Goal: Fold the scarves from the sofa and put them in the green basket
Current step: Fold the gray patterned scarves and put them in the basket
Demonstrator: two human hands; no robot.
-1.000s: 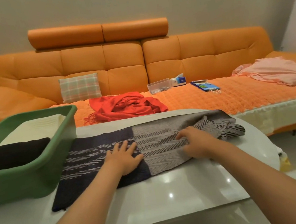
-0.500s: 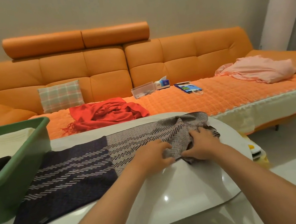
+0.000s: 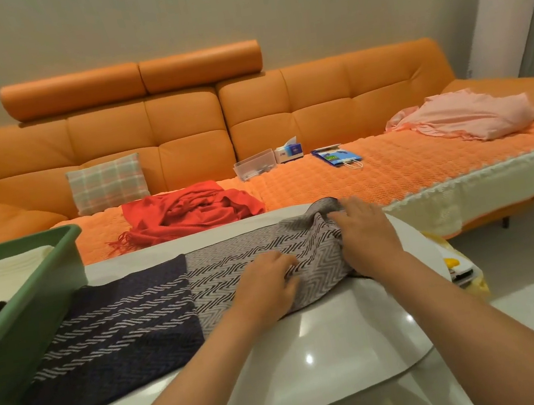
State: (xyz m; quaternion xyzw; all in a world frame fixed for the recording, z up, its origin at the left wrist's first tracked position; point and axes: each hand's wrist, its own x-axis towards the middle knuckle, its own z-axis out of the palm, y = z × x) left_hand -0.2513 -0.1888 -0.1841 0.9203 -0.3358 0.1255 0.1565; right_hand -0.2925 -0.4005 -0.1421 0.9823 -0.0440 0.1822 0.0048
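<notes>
Right hand (image 3: pixel 368 239) flat on bunched end of scarf (image 3: pixel 121 328), far from basket (image 3: pixel 34 327); left hand (image 3: pixel 265 292) pinches cloth beside it. Long axis points at basket, so we fold basketward.

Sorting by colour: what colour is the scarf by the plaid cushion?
Red scarf, fringed; head view.

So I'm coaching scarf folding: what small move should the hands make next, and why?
Probably lift the grey end of the scarf and carry it over the navy half. The left hand and right hand are on that bunched end; the navy half lies flat on the table.
</notes>
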